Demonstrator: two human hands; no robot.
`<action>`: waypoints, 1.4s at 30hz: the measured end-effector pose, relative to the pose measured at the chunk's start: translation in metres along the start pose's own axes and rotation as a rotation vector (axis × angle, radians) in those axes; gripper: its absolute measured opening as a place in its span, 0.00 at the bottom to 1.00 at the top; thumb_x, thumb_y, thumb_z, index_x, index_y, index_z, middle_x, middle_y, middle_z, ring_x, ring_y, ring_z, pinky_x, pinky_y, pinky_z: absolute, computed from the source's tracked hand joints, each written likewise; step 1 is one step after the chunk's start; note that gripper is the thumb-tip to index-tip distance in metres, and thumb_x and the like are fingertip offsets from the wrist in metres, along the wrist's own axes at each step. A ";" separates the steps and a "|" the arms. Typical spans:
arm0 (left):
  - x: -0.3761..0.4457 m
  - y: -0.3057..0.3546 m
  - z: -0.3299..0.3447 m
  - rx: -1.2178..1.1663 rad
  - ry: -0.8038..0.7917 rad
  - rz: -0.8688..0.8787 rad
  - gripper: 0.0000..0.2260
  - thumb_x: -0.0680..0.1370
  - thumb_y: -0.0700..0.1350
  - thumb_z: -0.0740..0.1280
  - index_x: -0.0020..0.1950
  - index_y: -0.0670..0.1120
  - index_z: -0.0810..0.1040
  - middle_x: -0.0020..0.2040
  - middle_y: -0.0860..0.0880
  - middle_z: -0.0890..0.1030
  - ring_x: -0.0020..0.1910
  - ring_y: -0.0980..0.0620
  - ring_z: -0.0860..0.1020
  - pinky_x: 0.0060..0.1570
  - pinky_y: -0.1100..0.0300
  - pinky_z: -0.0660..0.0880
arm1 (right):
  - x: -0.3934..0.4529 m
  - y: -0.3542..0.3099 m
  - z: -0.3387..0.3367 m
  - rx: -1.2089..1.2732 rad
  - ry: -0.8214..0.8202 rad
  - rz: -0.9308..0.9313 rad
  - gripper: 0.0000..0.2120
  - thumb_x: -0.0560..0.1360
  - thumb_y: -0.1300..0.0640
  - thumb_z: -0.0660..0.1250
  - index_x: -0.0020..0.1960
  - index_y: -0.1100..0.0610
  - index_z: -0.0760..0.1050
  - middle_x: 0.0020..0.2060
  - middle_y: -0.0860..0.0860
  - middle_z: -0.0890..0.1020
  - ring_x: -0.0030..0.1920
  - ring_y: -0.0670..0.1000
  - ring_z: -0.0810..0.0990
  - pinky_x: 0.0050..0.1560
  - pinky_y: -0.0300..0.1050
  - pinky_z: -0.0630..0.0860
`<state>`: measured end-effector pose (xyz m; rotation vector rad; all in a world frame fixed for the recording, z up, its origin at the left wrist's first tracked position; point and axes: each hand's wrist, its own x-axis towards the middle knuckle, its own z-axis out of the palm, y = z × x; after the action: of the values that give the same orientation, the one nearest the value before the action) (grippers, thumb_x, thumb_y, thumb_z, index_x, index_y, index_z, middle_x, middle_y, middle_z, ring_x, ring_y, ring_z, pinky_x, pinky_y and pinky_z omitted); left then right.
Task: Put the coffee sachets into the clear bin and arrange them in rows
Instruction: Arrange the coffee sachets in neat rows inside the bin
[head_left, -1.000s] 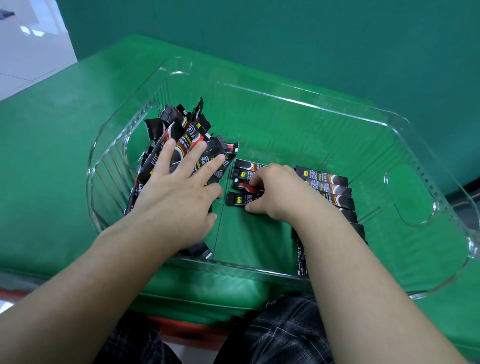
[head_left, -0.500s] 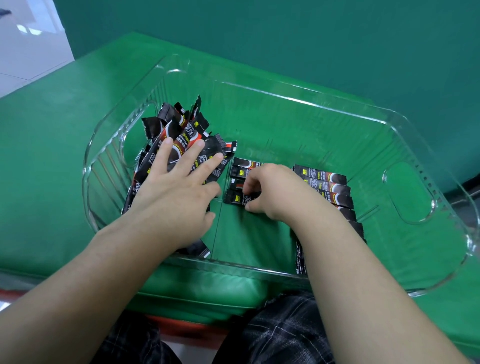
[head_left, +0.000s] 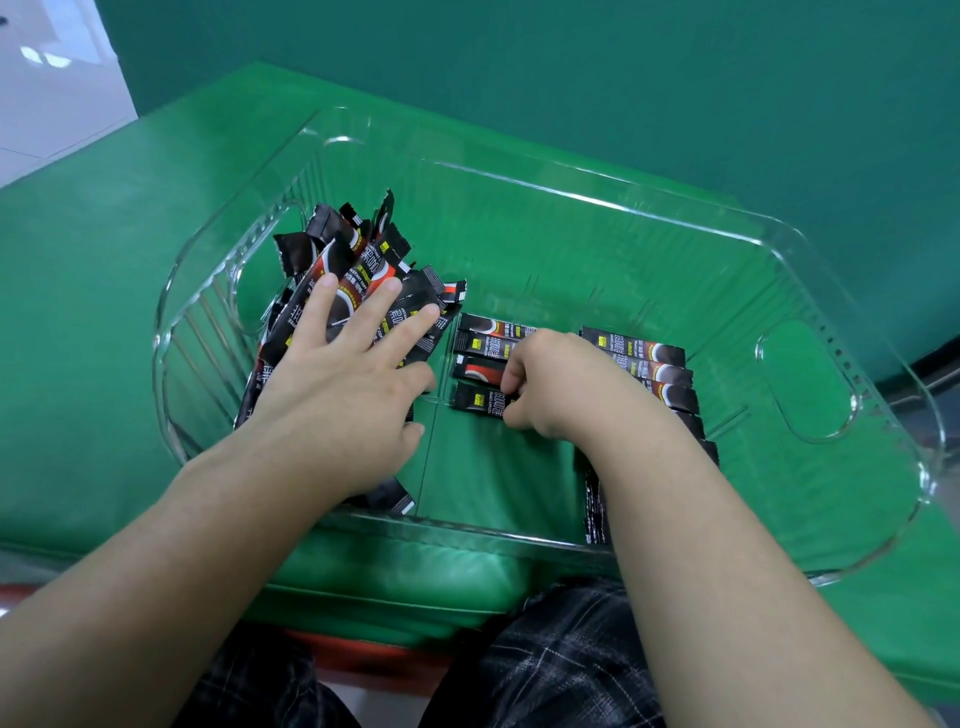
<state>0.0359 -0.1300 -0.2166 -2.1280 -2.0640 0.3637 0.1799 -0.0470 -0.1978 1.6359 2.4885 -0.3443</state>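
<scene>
A large clear bin (head_left: 587, 205) sits on a green padded surface. Against its left wall leans a loose heap of black coffee sachets (head_left: 353, 260). My left hand (head_left: 345, 384) lies flat on that heap with fingers spread. In the middle of the bin floor several sachets lie in a row (head_left: 480, 343), side by side. My right hand (head_left: 558, 387) has curled fingers pinching the nearest sachet (head_left: 475, 402) of that row. Another row of sachets (head_left: 657, 366) lies to the right, partly hidden by my right forearm.
The green padded surface (head_left: 104, 322) extends left of the bin, and a green wall (head_left: 571, 67) stands behind it. The bin has a cut-out handle (head_left: 805, 379) in its right wall. My legs in checked cloth (head_left: 566, 654) are below the bin's near rim.
The view has barely shifted. My right hand's fingers have slid a little along the nearest sachet of the middle row. My left hand stays flat on the heap.
</scene>
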 end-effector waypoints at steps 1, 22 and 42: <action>0.000 0.000 0.000 0.000 -0.001 0.001 0.23 0.80 0.62 0.51 0.74 0.59 0.61 0.78 0.53 0.38 0.76 0.46 0.34 0.63 0.38 0.28 | 0.000 0.001 0.000 0.001 0.004 0.001 0.09 0.68 0.59 0.70 0.48 0.57 0.80 0.42 0.52 0.83 0.44 0.55 0.81 0.50 0.48 0.79; -0.002 0.000 0.000 -0.040 0.004 0.000 0.23 0.80 0.61 0.52 0.74 0.58 0.61 0.79 0.53 0.38 0.76 0.46 0.34 0.64 0.37 0.27 | 0.065 -0.040 -0.009 0.805 0.208 0.273 0.08 0.71 0.53 0.72 0.45 0.57 0.78 0.45 0.53 0.81 0.45 0.54 0.80 0.35 0.38 0.69; -0.001 -0.001 -0.003 -0.073 -0.014 0.001 0.22 0.80 0.61 0.52 0.74 0.60 0.60 0.78 0.53 0.37 0.76 0.46 0.33 0.68 0.37 0.29 | -0.037 0.062 -0.034 0.964 -0.033 0.251 0.05 0.72 0.66 0.67 0.42 0.57 0.80 0.29 0.51 0.74 0.26 0.45 0.64 0.23 0.36 0.59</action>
<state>0.0353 -0.1313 -0.2137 -2.1733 -2.1160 0.3086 0.2514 -0.0472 -0.1630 2.1394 2.1351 -1.6979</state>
